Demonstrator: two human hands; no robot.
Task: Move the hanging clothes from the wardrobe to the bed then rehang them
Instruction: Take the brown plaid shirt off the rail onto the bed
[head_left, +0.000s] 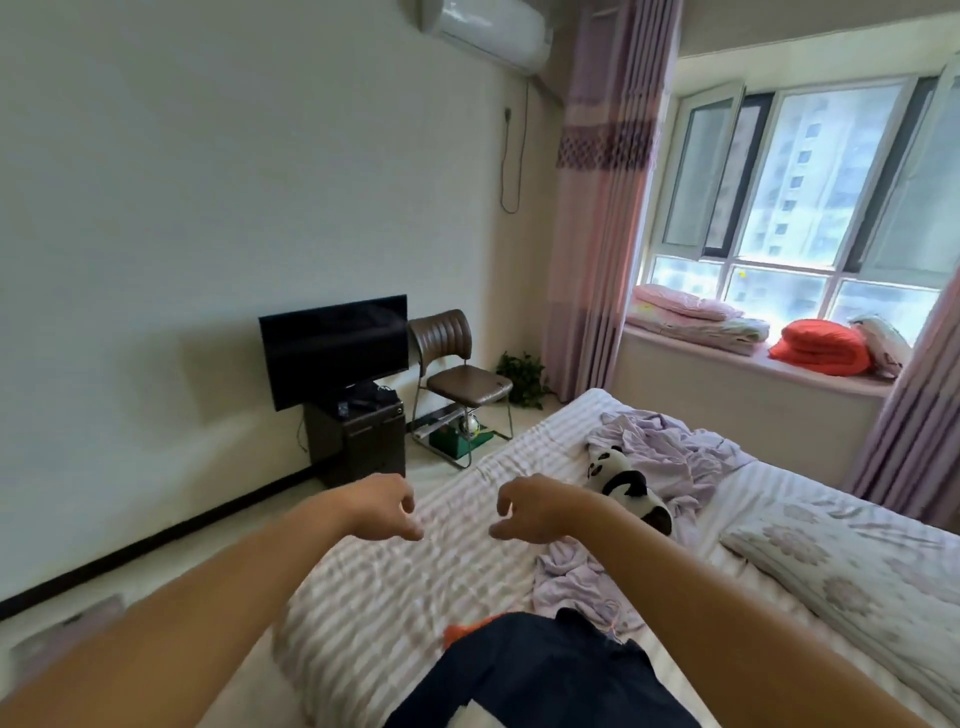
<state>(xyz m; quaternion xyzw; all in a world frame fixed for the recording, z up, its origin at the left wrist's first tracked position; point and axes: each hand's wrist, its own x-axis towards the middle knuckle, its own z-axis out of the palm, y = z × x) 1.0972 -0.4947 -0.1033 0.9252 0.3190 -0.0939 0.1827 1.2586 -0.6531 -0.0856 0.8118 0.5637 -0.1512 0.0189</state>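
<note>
Striped bedding covered the bed (395, 587), where a dark garment (540, 675) already lay near its foot. Both the left hand (387, 506) and right hand (530, 512) hovered empty, fingers loosely curled; the next move was probably fetching more clothes from the unseen wardrobe.

I can read no text, label, brand or number anywhere in my view. The air conditioner (485, 31) at twelve o'clock has a plain white front with no legible badge. The television (332, 348) at about ten o'clock is a blank dark screen (any maker's mark on its bezel is too small and blurred for me to make out). The small green box (460, 439) under the chair (457, 374) may carry print, but I cannot resolve any of it.
</note>
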